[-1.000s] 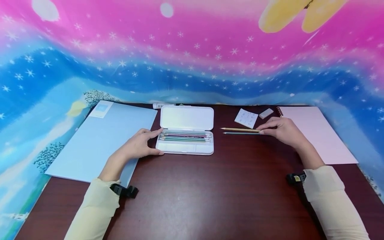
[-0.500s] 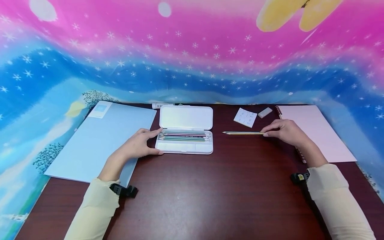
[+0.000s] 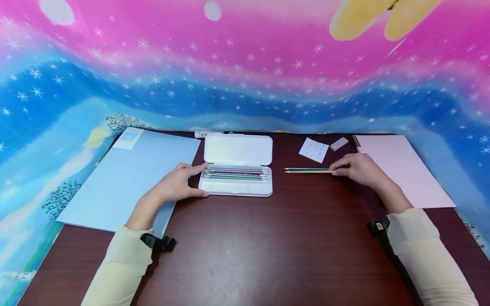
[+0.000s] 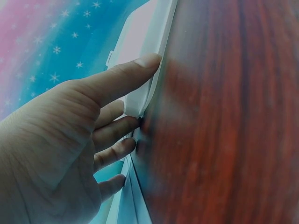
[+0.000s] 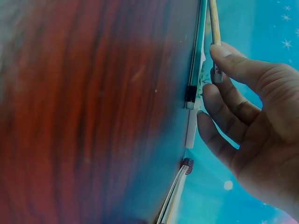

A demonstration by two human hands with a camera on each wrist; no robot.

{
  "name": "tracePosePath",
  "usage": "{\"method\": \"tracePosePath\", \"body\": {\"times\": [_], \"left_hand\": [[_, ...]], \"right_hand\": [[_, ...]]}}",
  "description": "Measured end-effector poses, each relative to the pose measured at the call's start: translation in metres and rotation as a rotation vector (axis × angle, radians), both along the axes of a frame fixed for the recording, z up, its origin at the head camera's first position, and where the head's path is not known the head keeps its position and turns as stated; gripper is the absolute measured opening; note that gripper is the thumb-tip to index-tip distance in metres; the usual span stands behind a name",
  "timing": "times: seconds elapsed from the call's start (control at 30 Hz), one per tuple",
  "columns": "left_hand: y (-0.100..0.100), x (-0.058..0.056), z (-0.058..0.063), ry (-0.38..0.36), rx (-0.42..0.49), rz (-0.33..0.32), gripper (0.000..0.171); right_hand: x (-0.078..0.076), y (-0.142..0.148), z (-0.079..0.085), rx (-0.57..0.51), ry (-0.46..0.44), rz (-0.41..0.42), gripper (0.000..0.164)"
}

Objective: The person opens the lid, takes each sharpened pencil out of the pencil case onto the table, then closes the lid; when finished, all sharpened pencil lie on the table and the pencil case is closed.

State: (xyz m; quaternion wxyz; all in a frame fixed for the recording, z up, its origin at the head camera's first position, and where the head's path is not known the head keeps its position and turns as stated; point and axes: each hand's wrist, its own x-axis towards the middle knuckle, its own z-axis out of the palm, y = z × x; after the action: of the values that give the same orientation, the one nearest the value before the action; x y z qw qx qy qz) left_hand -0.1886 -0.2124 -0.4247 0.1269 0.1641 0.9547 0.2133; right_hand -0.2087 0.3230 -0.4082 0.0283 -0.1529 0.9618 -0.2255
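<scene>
And now we see the yellow pencil (image 5: 215, 23), pinched in the right hand (image 3: 357, 168), swap from the far to the near side of the green pencil (image 5: 198, 53) on the counter (image 3: 245, 238), so both, we judge, remain outside the open case (image 3: 223, 188) that the left hand (image 3: 172, 185) grips.

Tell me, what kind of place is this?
Probably a desk for schoolwork or drawing: an open pencil case holding pencils, a spiral-bound pad and what looks like an eraser lie on it.
</scene>
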Motion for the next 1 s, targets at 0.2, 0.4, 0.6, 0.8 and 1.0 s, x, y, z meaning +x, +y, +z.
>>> {"method": "tracePosePath", "body": {"times": [0.2, 0.4, 0.6, 0.8, 1.0], "left_hand": [[0.0, 0.001, 0.0, -0.003, -0.005, 0.007, 0.096], [0.0, 0.0, -0.001, 0.0, -0.005, 0.009, 0.096], [0.001, 0.0, 0.0, 0.001, -0.006, 0.006, 0.095], [0.001, -0.001, 0.0, 0.003, -0.003, 0.002, 0.095], [0.0, -0.001, -0.001, 0.007, -0.002, 0.003, 0.095]], "right_hand": [[-0.002, -0.004, 0.0, 0.03, -0.076, -0.008, 0.009], [-0.005, -0.006, 0.0, 0.084, -0.106, -0.03, 0.004], [-0.008, -0.009, 0.0, 0.152, -0.092, -0.039, 0.006], [-0.009, -0.011, 0.001, 0.185, -0.07, -0.035, 0.007], [-0.012, -0.012, 0.001, 0.204, -0.061, -0.028, 0.003]]}}
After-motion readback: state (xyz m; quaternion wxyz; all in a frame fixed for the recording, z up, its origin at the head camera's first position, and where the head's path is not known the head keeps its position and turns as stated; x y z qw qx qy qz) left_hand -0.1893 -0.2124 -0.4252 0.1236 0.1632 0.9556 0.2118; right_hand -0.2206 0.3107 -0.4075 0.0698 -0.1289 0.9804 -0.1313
